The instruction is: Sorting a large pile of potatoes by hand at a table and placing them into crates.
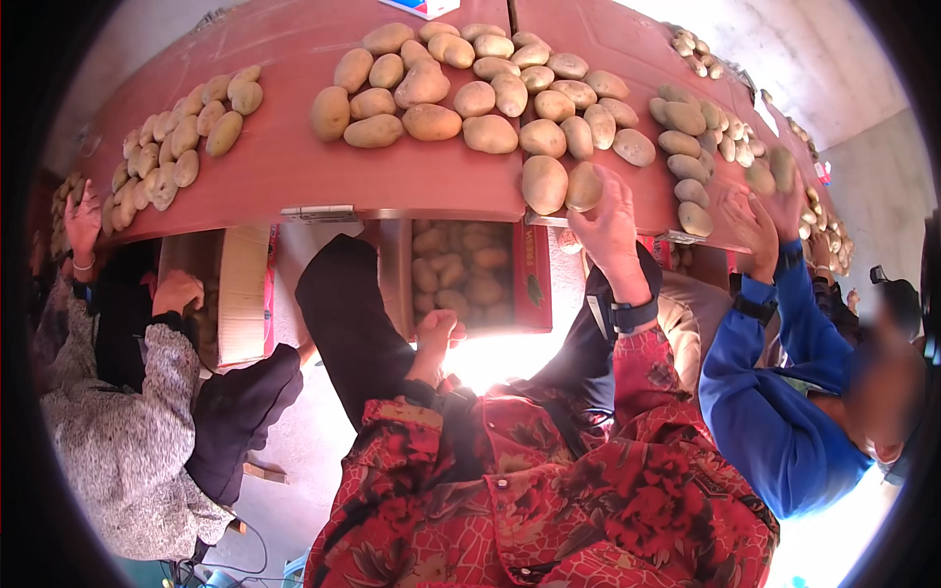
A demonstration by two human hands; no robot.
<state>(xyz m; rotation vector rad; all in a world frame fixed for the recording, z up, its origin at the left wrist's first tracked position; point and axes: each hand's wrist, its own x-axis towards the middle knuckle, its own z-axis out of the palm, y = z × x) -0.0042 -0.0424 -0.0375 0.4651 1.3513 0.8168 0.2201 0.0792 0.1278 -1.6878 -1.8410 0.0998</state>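
Observation:
My right hand (612,229) reaches up to the near edge of the red table, its thumb and fingers around a potato (583,186). That potato sits right beside another large potato (545,184). Beyond them, a broad group of potatoes (431,122) lies on the tabletop. Low in front of me, my left hand (435,334) is loosely curled, and no object shows in it. It is by the near side of an open cardboard box (535,283), which stands below the table edge and holds more potatoes (453,272).
A person in a grey knit top (140,448) sits at left, near a cardboard box (246,294) and potatoes (176,140). At right, a person in blue (772,426) lifts potatoes (772,173) over the table (441,184). Metal latches (320,213) line its edge.

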